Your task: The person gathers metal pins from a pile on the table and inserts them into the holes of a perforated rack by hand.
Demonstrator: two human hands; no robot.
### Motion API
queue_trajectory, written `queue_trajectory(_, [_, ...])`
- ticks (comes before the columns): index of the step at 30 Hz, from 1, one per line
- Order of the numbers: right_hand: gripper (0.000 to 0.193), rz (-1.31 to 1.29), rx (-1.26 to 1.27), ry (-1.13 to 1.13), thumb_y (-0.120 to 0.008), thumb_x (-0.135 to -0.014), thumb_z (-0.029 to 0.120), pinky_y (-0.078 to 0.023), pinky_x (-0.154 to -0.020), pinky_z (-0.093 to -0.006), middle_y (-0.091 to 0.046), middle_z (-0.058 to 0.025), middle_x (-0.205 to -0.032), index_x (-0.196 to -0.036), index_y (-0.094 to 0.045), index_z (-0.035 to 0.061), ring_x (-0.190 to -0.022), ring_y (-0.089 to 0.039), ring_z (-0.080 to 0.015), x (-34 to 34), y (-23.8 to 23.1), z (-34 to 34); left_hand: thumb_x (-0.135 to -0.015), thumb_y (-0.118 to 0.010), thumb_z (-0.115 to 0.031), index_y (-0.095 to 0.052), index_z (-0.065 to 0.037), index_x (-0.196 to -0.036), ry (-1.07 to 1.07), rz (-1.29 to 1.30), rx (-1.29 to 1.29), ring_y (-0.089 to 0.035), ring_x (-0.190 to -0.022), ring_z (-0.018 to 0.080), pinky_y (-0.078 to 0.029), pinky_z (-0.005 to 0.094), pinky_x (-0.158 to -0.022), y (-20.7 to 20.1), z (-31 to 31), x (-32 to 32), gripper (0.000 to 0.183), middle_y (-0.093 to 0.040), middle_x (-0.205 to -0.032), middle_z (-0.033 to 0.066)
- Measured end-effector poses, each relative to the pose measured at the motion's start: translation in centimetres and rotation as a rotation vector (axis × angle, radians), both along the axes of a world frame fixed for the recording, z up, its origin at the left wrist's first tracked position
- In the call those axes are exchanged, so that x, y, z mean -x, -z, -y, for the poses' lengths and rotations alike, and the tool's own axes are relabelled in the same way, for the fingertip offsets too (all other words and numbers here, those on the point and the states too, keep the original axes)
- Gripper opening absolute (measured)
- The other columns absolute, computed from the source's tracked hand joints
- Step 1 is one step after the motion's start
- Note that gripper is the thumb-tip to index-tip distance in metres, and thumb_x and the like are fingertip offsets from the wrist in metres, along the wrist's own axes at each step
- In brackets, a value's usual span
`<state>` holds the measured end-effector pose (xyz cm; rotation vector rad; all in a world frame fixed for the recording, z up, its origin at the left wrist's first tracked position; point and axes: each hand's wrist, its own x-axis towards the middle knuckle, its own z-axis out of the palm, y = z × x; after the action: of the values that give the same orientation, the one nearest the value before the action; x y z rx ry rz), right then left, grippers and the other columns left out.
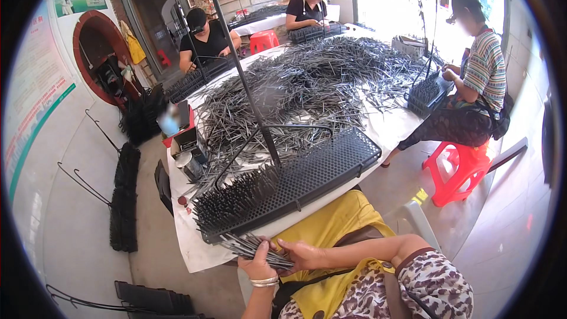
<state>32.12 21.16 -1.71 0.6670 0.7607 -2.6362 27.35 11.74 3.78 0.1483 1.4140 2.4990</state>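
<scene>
Just below the near edge of the table, a bundle of thin dark grey strips (241, 244) is gripped between my two hands. My left hand (258, 264), with silver bangles at the wrist, is closed around its middle. From the right, my right hand (302, 255) closes on the other end of the same bundle. Beyond them lies a black perforated board (322, 168) with a long dark rod (245, 77) slanting up from its brackets. Upright strips (236, 198) crowd the board's left part, while rows of bare holes show on the right. A yellow apron (331, 218) covers my lap.
A large heap of loose strips (295, 82) spreads over the white-covered table (198, 257). A metal can (188, 165) stands at its left edge. Several people work around it, one on a red stool (458, 171) at right. Finished-looking black brushes (124, 201) lean along the left wall.
</scene>
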Motion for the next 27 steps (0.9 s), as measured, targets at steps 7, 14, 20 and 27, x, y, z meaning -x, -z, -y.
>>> queue_trajectory(7, [0.035, 0.043, 0.103, 0.055, -0.04, -0.082, 0.041, -0.042, -0.077, -0.0438, -0.056, -0.0056, -0.1, -0.099, -0.051, 0.0123, -0.091, -0.053, -0.0195, 0.1, -1.2, 0.6, -0.071, -0.052, 0.008, -0.053, 0.001, -0.077, 0.04, -0.217, 0.067, -0.052, -0.057, 0.0111, -0.045, 0.0225, -0.054, -0.1, -1.9, -1.3, 0.009, -0.055, -0.068, 0.0043])
queue_trajectory(14, [0.027, 0.073, 0.18, 0.199, -0.041, -0.082, 0.033, -0.044, -0.075, -0.0397, -0.058, -0.0049, -0.094, -0.095, -0.054, 0.013, -0.086, -0.055, -0.0192, -0.1, 0.4, 0.3, -0.069, -0.059, 0.004, -0.046, 0.001, -0.094, 0.143, -0.288, 0.118, -0.053, -0.073, 0.0107, -0.043, 0.0219, -0.068, 2.5, -1.6, -2.5, 0.028, -0.056, -0.079, 0.0051])
queue_trajectory(20, [0.029, -0.229, -0.186, 0.128, -0.034, -0.084, 0.024, -0.039, -0.084, -0.0331, -0.055, -0.0068, -0.102, -0.102, -0.051, 0.0073, -0.095, -0.051, -0.0192, -0.9, 5.2, 0.4, -0.068, -0.062, -0.004, -0.059, 0.0, -0.075, 0.055, -0.193, 0.301, -0.055, -0.068, 0.0103, -0.045, 0.0239, -0.064, 2.8, -1.1, -3.8, 0.009, -0.059, -0.076, 0.0031])
queue_trajectory(27, [0.014, 0.04, -0.576, 0.066, -0.052, -0.079, 0.017, -0.046, -0.051, -0.0253, -0.056, -0.0041, -0.064, -0.08, -0.055, 0.0033, -0.058, -0.056, -0.0156, -2.0, -2.3, -2.9, -0.064, -0.058, 0.003, -0.055, 0.003, -0.069, 0.153, 0.129, 0.118, -0.053, -0.05, 0.0152, -0.043, 0.0255, -0.047, 1.4, -2.2, -0.6, 0.006, -0.056, -0.061, 0.0076])
